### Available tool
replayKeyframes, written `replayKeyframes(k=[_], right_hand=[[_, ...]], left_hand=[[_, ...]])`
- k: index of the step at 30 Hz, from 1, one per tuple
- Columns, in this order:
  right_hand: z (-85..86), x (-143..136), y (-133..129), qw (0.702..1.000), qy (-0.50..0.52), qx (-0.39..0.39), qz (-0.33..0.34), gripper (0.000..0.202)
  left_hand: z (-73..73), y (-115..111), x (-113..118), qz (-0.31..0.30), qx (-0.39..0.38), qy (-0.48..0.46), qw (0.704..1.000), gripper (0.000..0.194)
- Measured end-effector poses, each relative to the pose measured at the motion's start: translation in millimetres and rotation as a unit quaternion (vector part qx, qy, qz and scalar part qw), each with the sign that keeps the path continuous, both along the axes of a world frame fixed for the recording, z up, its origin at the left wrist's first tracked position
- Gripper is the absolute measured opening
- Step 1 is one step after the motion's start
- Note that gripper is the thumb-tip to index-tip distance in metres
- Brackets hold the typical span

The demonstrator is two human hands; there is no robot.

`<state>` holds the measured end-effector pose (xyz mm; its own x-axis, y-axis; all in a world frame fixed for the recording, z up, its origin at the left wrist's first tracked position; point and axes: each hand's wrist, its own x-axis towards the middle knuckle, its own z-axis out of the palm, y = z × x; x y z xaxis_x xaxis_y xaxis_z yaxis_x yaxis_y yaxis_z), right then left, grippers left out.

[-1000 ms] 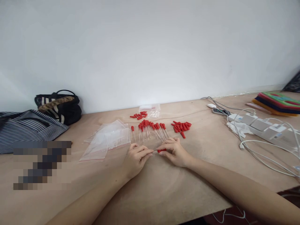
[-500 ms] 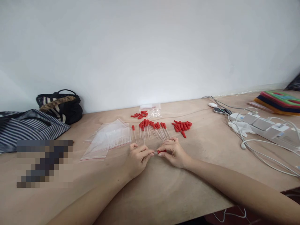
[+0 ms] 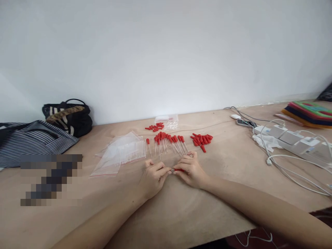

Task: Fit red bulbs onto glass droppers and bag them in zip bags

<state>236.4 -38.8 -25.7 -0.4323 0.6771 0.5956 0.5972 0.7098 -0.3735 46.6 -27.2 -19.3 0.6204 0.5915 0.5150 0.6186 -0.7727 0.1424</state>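
My left hand (image 3: pixel 155 175) pinches a thin clear tube (image 3: pixel 172 171), most of it hidden by the fingers. Close beside it, my right hand (image 3: pixel 191 170) is closed on a red rubber bulb (image 3: pixel 178 169), which meets the tube between my fingertips. Just beyond my hands lies a row of clear droppers with red bulbs (image 3: pixel 166 138), and one more dropper (image 3: pixel 148 142) rests to their left. A pile of loose red bulbs (image 3: pixel 202 139) is at the right, and a smaller pile (image 3: pixel 155 127) lies farther back.
Clear zip bags with thin tubes (image 3: pixel 116 154) lie left of centre; another bag (image 3: pixel 167 120) is near the wall. Two bags, striped (image 3: pixel 36 141) and black (image 3: pixel 80 121), stand at the left. At the right are a power strip (image 3: pixel 298 141), cables and coloured sheets (image 3: pixel 308 112).
My fingertips have come slightly closer together, and less of the red bulb shows between my right fingers. The view has shifted slightly.
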Motion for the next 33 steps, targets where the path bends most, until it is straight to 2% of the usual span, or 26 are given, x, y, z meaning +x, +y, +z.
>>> replayKeyframes(k=[4, 7, 10, 19, 26, 33], right_hand=[[-0.5, 0, 2, 1.0, -0.01, -0.005, -0.006, 0.017], [0.9, 5, 5, 0.999, 0.008, -0.034, 0.012, 0.016], [3.0, 11, 7, 0.997, 0.036, -0.062, 0.029, 0.022], [3.2, 7, 4, 0.991, 0.097, -0.083, 0.051, 0.01], [2.1, 4, 2, 0.989, 0.106, -0.099, 0.035, 0.01], [-0.2, 1, 4, 0.986, 0.12, -0.108, 0.043, 0.01]], left_hand=[[-0.7, 0, 0, 0.003, -0.004, -0.008, 1.0, 0.022], [0.1, 2, -1, 0.006, -0.021, -0.023, 0.999, 0.022], [1.3, 3, -3, 0.011, -0.042, -0.043, 0.998, 0.021], [2.3, 1, 1, 0.0, -0.107, -0.082, 0.991, 0.019], [-1.3, 1, 3, -0.029, -0.107, -0.111, 0.988, 0.017], [1.5, -3, 8, -0.04, -0.108, -0.127, 0.985, 0.018]])
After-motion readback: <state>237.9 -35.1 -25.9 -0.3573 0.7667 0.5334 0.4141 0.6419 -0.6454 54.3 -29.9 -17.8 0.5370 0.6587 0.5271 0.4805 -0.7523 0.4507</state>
